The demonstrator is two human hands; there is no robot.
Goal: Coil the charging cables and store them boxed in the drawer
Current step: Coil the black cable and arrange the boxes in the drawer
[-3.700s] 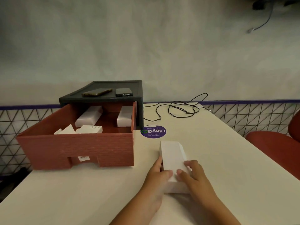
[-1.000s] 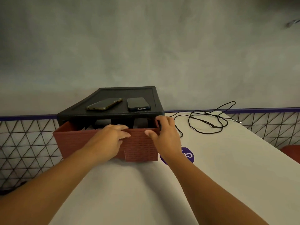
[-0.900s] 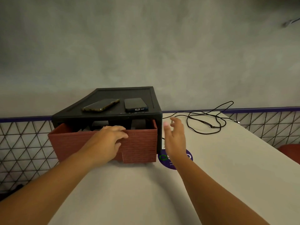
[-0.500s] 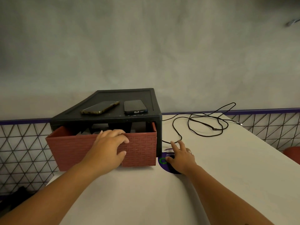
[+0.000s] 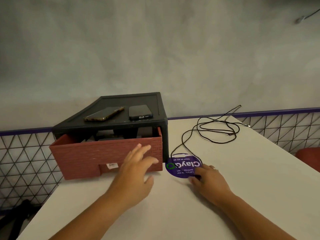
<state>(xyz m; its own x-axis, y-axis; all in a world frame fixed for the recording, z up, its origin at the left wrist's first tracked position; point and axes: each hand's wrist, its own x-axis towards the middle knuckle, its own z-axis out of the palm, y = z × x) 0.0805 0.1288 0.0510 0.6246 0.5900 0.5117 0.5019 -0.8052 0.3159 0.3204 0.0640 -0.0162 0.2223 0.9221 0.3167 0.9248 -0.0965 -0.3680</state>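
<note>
A black charging cable [image 5: 210,131] lies in loose loops on the white table [image 5: 242,187], right of the drawer unit. One strand runs down to the purple round sticker [image 5: 181,166]. My right hand [image 5: 210,181] rests at the sticker's near edge, fingers curled, and seems to pinch the cable's dark end. The red-brown drawer [image 5: 97,155] stands partly pulled out of its black case [image 5: 121,122]. Its inside is dark and the boxes in it are barely visible. My left hand [image 5: 136,170] hovers with spread fingers just in front of the drawer's face.
Two phones [image 5: 105,114] [image 5: 140,112] lie on top of the black case. A mesh fence with a purple rail [image 5: 285,129] borders the table at the back, in front of a grey wall. A red seat [image 5: 309,157] shows at the right edge.
The drawer was pushed most of the way in. My left hand has come off its front and opened. My right hand dropped to the sticker and drew back toward me with its fingers curled.
</note>
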